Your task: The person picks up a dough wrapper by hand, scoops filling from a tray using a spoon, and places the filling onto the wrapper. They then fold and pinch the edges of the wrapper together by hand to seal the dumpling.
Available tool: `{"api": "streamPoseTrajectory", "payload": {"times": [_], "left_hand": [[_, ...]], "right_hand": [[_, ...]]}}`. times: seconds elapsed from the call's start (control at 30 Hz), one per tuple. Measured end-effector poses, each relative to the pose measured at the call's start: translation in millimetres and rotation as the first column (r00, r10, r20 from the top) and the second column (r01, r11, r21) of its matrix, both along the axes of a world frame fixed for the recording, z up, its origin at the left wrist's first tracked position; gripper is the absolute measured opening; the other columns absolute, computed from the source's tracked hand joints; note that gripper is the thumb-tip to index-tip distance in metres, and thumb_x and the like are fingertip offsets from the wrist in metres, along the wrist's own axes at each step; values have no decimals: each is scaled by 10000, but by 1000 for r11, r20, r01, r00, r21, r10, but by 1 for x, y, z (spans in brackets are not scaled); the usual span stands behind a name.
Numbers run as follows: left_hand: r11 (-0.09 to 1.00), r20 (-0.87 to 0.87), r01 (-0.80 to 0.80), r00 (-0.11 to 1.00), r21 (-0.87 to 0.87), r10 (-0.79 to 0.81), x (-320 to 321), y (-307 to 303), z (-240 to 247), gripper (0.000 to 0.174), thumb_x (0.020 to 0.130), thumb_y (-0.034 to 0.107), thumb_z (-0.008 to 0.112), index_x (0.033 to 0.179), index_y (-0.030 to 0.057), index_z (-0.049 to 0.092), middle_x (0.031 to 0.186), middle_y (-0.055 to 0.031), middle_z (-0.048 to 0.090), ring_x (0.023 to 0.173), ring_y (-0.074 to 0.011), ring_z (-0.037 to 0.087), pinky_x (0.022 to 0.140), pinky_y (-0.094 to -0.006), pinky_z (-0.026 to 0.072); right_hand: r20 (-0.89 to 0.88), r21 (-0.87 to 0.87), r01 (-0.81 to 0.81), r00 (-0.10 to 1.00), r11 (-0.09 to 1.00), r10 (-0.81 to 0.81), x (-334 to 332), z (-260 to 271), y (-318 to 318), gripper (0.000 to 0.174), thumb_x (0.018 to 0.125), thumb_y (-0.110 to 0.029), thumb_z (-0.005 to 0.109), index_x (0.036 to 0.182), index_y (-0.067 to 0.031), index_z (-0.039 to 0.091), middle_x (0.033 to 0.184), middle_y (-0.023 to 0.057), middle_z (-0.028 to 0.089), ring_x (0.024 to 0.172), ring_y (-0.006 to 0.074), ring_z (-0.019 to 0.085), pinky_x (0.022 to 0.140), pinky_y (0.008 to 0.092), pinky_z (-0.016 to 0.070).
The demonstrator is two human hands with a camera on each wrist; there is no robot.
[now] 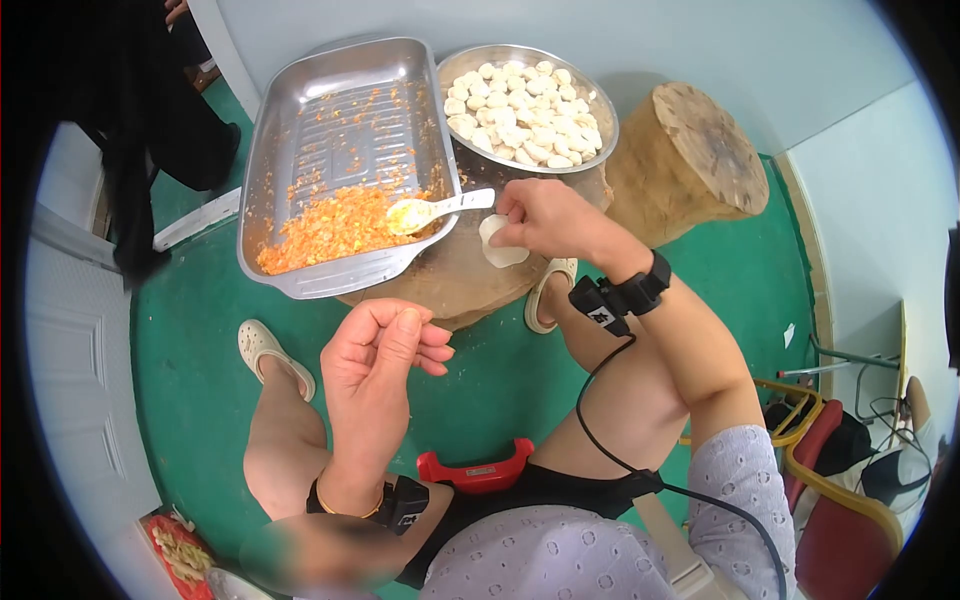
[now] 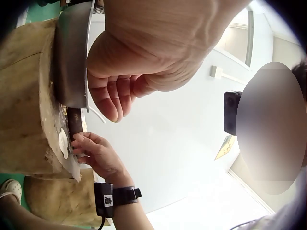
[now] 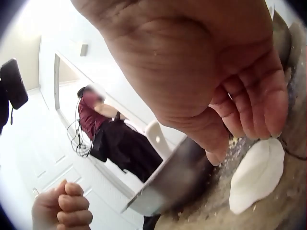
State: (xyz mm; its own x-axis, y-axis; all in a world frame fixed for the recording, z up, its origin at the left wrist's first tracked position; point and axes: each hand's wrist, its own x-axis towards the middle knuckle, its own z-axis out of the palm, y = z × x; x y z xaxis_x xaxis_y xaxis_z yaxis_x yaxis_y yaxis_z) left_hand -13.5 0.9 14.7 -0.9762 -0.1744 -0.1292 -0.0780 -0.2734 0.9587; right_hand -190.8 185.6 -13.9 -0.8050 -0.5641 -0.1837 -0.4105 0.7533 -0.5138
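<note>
Over the near side of a wooden stump, my right hand [image 1: 550, 218] reaches down to a round white dough wrapper [image 1: 497, 248]. In the right wrist view, the fingertips are right at the edge of the wrapper [image 3: 259, 177], with the thumb apart from them. My left hand [image 1: 375, 350] hovers in front of the stump, fingers loosely curled and nothing visible in them. Beside the hands is a metal tray [image 1: 345, 270] with orange minced filling [image 1: 325, 230]. A white spoon [image 1: 465, 202] lies across the tray's right rim, its bowl in the filling.
Behind the right hand, a round metal pan [image 1: 612, 140] holds many white dumplings [image 1: 530, 110]. Another wooden stump [image 1: 690, 160] stands to the right. A red plastic handle-shaped object [image 1: 480, 475] lies between the legs. Chairs [image 1: 845, 510] are at the right; another person [image 3: 110, 124] stands beyond the tray.
</note>
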Motion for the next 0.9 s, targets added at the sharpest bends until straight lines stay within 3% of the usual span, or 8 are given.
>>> {"api": "streamPoseTrajectory", "payload": {"times": [0.03, 0.27, 0.53, 0.9], "left_hand": [[1000, 3, -1, 1000, -3, 1, 0, 0, 0, 170, 943, 151, 482, 919, 4, 563, 770, -90, 624, 654, -146, 607, 580, -255, 500], [1000, -2, -13, 1000, 25, 13, 1, -1, 1, 167, 932, 136, 506, 921, -11, 583, 762, -89, 635, 652, -121, 606, 579, -227, 493], [1000, 0, -6, 1000, -8, 6, 1, -2, 0, 169, 942, 150, 484, 910, 5, 565, 764, -83, 622, 649, -145, 605, 574, -249, 497], [1000, 5, 6, 1000, -8, -6, -1, 0, -4, 170, 938, 154, 492, 908, 5, 568, 758, -87, 623, 638, -142, 603, 566, -246, 494]], "right_hand": [[-5, 31, 12, 1000, 999, -11, 1, 0, -3, 371, 675, -266, 749, 902, -10, 607, 883, 174, 637, 871, 318, 607, 751, 384, 476], [-40, 84, 13, 999, 996, -9, 1, -3, -8, 347, 657, -234, 758, 861, -4, 599, 851, 160, 630, 863, 316, 603, 744, 386, 472], [-12, -41, 88, 996, 995, -88, -3, -7, -4, 100, 665, -88, 668, 737, -30, 628, 751, 140, 642, 755, 294, 621, 689, 372, 490], [-16, -69, 112, 993, 991, -113, 0, 4, 0, 100, 691, -49, 615, 785, -18, 630, 790, 147, 649, 779, 286, 626, 708, 365, 491]]}}
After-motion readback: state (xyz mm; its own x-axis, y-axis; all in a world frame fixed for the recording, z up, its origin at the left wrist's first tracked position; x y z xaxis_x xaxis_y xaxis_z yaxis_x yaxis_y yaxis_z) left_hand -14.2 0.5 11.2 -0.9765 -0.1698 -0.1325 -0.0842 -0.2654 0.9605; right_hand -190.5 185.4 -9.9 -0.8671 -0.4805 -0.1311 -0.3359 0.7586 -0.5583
